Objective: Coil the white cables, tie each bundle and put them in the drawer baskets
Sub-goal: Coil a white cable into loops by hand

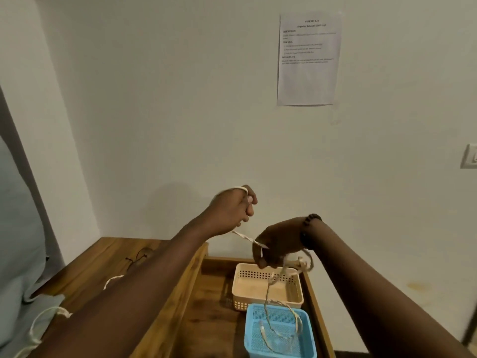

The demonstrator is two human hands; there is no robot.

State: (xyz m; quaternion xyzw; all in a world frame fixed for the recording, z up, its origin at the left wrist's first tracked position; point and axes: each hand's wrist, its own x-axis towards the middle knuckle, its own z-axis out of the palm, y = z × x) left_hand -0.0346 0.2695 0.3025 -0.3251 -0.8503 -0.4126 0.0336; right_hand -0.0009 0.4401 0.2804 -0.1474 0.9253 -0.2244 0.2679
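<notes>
A: Nearest us, we are seeing a blue basket (280, 332) sitting in the open wooden drawer (206, 306). A loose loop of white cable (281, 319) is dangling down into it, the lower end lying on the mesh floor.

B: Just behind, touching the blue one, a cream basket (265, 285) is sitting in the same drawer. We are noting the cable rising across its front rim.

A: On the left, other white cables (49, 321) are lying on the wooden table top (98, 264) and over a pale cloth (23, 254) at its edge. A pair of glasses (140, 255) is resting farther back on the table.

B: Above the cream basket the right hand (277, 245) is curling down around the cable, fingers closed on a bunched part. A dark bead bracelet (309, 220) is sitting on that wrist.

A: Higher and left, the left hand (235, 210) is gripping the other end, cable wrapped over the knuckles, a taut stretch running between the two hands.

B: Beyond, we are logging a printed sheet (308, 58) stuck on the white wall (180, 99), text too blurred to read, and a switch plate (469, 156) at the right edge.
</notes>
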